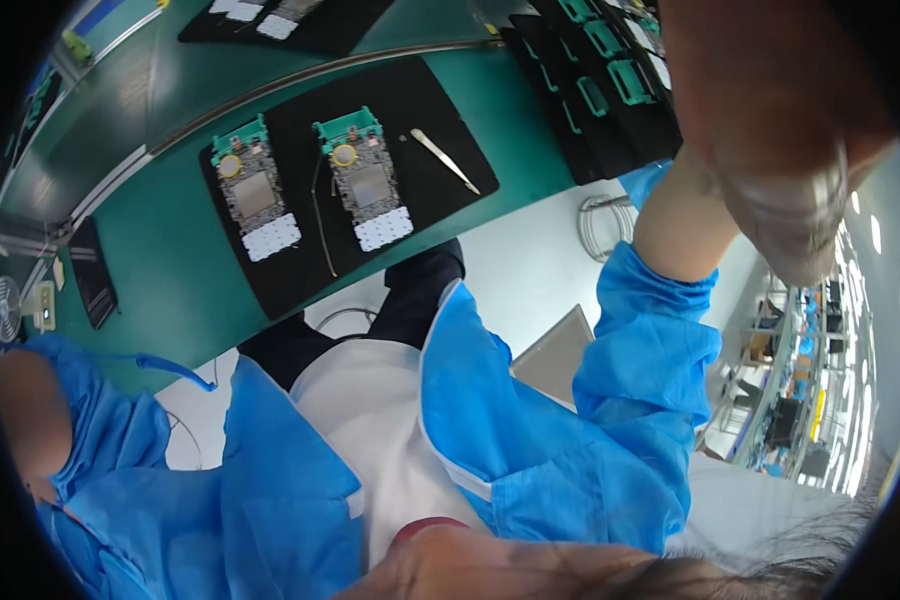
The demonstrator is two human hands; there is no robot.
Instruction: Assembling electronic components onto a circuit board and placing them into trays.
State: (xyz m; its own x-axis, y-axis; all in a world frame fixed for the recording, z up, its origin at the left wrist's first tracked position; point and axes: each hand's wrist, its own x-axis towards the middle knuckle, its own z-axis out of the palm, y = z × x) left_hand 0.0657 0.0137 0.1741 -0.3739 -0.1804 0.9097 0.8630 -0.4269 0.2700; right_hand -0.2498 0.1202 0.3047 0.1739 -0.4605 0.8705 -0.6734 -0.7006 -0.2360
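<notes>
My right hand (785, 140) is raised very close to the camera, large and blurred, and how its fingers lie cannot be made out. At the left rim only my bare left forearm (28, 415) shows below a blue sleeve; my left hand is out of the picture. Away from both hands, a left circuit board (252, 190) and a right circuit board (365, 185) lie on a black mat (445, 110). Each has a green plastic frame, a yellow-ringed round part and a white perforated pad. A thin cable (319, 215) lies between them. Right of them rests a slim, pale, pointed tool (445, 160).
The mat lies on a green bench (160, 270) with a raised shelf behind. Black trays (560, 110) of green plastic frames stand at the far right. A dark flat device (92, 272) and a small fan (6, 308) are at the left. A cable coil (605, 228) hangs beyond the bench.
</notes>
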